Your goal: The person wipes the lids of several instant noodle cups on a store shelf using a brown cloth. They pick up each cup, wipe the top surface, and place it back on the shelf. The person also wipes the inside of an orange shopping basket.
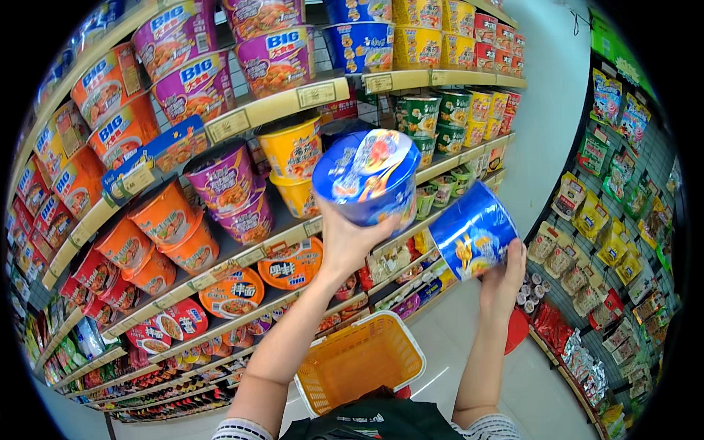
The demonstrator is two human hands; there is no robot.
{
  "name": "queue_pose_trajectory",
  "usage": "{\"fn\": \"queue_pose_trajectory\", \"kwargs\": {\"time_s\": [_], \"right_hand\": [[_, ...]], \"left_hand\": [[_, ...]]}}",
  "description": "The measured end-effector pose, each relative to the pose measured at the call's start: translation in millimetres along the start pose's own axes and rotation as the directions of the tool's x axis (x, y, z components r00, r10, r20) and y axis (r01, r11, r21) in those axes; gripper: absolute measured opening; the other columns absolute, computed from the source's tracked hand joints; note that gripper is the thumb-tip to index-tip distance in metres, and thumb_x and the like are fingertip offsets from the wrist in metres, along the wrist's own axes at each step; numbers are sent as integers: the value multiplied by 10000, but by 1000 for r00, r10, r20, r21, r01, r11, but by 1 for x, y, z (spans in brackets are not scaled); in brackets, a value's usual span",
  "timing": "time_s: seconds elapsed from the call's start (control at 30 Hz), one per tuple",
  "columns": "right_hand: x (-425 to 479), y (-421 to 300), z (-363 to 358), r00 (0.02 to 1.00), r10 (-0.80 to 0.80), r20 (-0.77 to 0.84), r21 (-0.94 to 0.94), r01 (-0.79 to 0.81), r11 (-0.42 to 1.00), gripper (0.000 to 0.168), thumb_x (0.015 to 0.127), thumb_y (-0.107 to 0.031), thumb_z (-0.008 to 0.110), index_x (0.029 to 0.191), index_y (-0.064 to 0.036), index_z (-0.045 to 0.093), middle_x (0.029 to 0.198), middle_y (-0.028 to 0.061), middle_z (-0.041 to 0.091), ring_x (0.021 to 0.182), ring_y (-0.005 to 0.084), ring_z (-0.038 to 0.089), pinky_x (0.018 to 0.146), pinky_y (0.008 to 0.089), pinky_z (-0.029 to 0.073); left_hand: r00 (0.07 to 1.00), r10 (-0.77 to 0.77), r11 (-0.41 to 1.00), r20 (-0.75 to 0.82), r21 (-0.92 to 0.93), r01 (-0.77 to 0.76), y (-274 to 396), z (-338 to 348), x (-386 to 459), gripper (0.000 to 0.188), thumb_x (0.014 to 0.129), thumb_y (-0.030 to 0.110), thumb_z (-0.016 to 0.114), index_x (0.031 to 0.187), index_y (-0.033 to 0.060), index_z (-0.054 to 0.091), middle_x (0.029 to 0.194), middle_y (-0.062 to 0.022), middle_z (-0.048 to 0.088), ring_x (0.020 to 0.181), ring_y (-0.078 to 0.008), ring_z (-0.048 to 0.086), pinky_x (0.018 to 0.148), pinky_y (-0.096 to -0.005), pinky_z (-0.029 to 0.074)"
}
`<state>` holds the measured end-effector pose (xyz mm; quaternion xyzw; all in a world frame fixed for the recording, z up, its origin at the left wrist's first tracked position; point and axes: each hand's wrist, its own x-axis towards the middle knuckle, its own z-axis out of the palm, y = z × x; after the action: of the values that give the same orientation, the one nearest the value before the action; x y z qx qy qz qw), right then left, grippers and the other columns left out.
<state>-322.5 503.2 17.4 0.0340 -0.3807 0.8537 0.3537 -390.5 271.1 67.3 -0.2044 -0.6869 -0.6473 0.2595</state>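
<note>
My left hand (352, 234) grips a blue instant noodle tub (366, 176) from below, its printed lid turned up towards me, in front of the middle shelves. To the right, my right hand (503, 272) holds a second blue noodle tub (473, 231), tilted, with my fingers at its lower right side. The two tubs are apart. Beyond the first tub, yellow noodle tubs (291, 148) stand stacked on a shelf, beside purple tubs (223, 176). An orange plastic basket (357, 363) with a white rim is below, between my forearms.
Shelves with price-tagged edges (324, 91) curve across the left and centre, stocked with noodle tubs and bowls. On the right, a black wire rack (632, 181) carries hanging snack packets. A round red object (517, 331) is partly hidden behind my right forearm, above the tiled floor (440, 335).
</note>
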Motion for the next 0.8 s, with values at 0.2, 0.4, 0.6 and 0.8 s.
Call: {"fn": "queue_pose_trajectory", "kwargs": {"time_s": [0.2, 0.4, 0.6, 0.8], "right_hand": [[0, 2, -44, 998, -18, -52, -90, 13, 996, 314, 927, -190, 602, 1168, -26, 485, 1051, 55, 526, 960, 119, 533, 865, 288, 445], [12, 15, -66, 996, 81, -28, -174, -84, 981, 286, 956, -280, 554, 1143, -73, 491, 1048, 17, 549, 976, 99, 544, 886, 298, 433], [34, 19, -52, 932, 361, 0, 144, -358, 923, 477, 932, -448, 538, 1218, -69, 500, 1159, 37, 590, 1072, 160, 558, 941, 347, 431], [54, 23, -32, 830, 539, 146, 420, -545, 725, 591, 902, -529, 530, 1269, -66, 503, 1256, 83, 579, 1140, 230, 566, 998, 413, 443]], "left_hand": [[993, 86, 938, -79, 342, -54, -20, 41, 84, 1188, 551, 384, 865, 1387, -55, 144, 1305, -265, 436, 1192, -345, 488, 1001, -405, 405], [955, 110, 932, -276, 363, -3, -66, 61, 138, 1068, 577, 380, 826, 1330, -75, 219, 1236, -277, 454, 1143, -366, 498, 969, -420, 417], [893, 2, 890, -449, 408, 203, -112, 62, 205, 1152, 502, 374, 884, 1308, -102, 213, 1261, -296, 415, 1190, -390, 440, 1025, -430, 358], [846, -15, 732, -533, 571, 372, -171, 32, 263, 1374, 426, 534, 896, 1371, -70, 103, 1368, -267, 321, 1289, -373, 359, 1081, -403, 320]]}}
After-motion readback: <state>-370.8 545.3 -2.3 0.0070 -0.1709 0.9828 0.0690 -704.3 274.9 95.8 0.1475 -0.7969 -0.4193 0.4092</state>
